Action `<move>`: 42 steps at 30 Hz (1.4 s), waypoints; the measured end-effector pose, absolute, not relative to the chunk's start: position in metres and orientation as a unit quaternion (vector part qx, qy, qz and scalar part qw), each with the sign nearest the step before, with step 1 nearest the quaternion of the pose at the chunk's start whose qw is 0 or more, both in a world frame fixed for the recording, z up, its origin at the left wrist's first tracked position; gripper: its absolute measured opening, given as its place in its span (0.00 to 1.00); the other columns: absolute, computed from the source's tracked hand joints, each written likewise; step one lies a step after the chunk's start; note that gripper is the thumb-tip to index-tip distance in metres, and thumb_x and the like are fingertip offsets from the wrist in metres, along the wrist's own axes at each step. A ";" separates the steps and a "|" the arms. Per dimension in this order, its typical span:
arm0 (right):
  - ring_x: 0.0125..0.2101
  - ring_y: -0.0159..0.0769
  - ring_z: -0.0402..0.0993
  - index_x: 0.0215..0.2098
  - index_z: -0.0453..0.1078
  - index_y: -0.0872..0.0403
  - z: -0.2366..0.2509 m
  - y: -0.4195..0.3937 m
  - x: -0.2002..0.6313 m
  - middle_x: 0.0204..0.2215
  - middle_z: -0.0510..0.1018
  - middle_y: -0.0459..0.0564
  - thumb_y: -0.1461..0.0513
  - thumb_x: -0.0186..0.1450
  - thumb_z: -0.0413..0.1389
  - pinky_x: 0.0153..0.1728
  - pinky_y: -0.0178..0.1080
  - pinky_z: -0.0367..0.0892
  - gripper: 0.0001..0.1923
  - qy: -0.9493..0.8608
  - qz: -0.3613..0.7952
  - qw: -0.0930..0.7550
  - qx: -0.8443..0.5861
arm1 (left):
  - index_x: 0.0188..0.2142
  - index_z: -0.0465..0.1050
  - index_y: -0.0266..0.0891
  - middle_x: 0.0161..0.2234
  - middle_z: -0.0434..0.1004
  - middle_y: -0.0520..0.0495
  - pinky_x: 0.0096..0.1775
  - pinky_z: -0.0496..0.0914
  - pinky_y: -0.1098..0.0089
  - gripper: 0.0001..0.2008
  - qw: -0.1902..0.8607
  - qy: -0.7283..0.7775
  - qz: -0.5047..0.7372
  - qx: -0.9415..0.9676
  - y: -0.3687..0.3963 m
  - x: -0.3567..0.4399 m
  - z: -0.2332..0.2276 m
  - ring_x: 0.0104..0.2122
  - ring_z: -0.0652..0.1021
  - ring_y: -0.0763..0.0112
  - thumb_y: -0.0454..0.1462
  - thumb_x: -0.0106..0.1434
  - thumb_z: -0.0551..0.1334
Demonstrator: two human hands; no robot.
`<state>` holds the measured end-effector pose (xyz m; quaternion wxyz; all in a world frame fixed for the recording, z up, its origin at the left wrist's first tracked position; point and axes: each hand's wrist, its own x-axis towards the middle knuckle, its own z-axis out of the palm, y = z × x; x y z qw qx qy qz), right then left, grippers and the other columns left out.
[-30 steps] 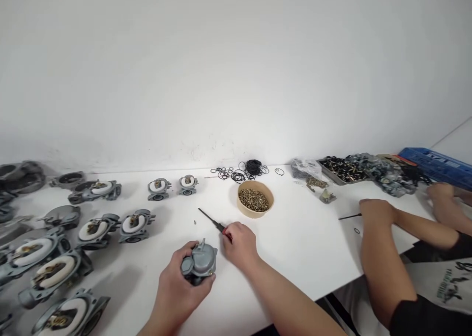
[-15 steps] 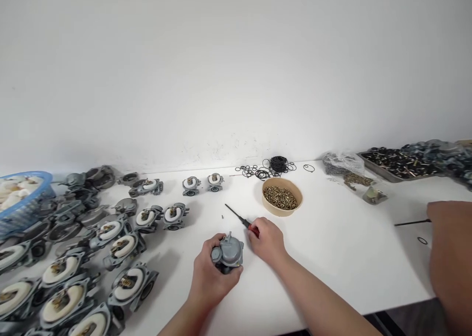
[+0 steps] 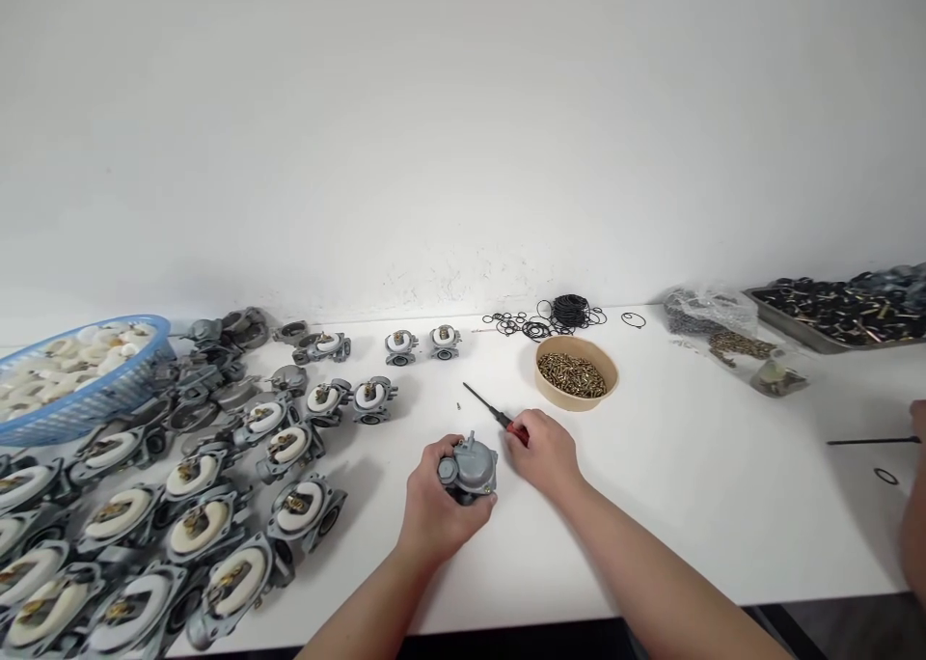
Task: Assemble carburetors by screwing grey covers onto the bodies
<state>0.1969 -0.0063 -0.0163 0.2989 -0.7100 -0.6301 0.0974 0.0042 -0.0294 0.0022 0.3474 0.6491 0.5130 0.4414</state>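
Everything has slid to the right and up a little since the picture before, because the head turned left: more gray parts and all of the blue basket [image 3: 79, 390] now show at the left edge, and the other person's arm [image 3: 915, 506] is nearly gone off the right edge.

From the head camera, the left hand [image 3: 434, 506] sits low in the middle of the frame. Its fingers are curled tight around a small gray metal part [image 3: 469, 469] and hold it just above the white table [image 3: 687, 506]. The right hand [image 3: 546, 453] is just beside it on the right, closed on the red handle of a thin screwdriver [image 3: 492, 411]. The black tip points up and left, toward a tiny screw [image 3: 458, 406] lying alone on the table.

Left of the hands, many gray parts with white tops [image 3: 217, 506] lie packed close, down to the lower left corner. That side has little free room. Two more of them [image 3: 420, 343] stand near the back wall.

Above and right of the right hand is a tan bowl [image 3: 577, 375] full of small brass bits. Black rubber rings [image 3: 557, 315] lie behind it by the wall.

To the right of the hands the table is bare and wide, up to its front edge low in the frame. Far right lie a clear bag [image 3: 716, 327], a metal tray [image 3: 839, 315] of dark bits, a thin black rod [image 3: 868, 440] and one loose ring [image 3: 885, 476].
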 end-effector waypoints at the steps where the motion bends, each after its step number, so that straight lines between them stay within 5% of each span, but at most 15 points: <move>1: 0.33 0.34 0.68 0.30 0.67 0.52 -0.016 -0.006 0.197 0.32 0.75 0.44 0.63 0.61 0.58 0.33 0.35 0.55 0.04 -0.630 0.097 0.299 -0.710 | 0.44 0.63 0.41 0.51 0.77 0.39 0.44 0.77 0.62 0.29 0.347 0.514 0.442 0.649 -0.029 0.004 0.001 0.44 0.81 0.58 0.34 0.42 0.70; 42: 0.33 0.34 0.66 0.31 0.67 0.52 -0.014 -0.002 0.201 0.33 0.74 0.45 0.60 0.61 0.57 0.31 0.35 0.51 0.04 -0.628 0.137 0.303 -0.703 | 0.46 0.64 0.39 0.40 0.79 0.44 0.37 0.76 0.65 0.30 0.330 0.525 0.428 0.657 -0.030 0.001 0.008 0.36 0.81 0.61 0.36 0.43 0.72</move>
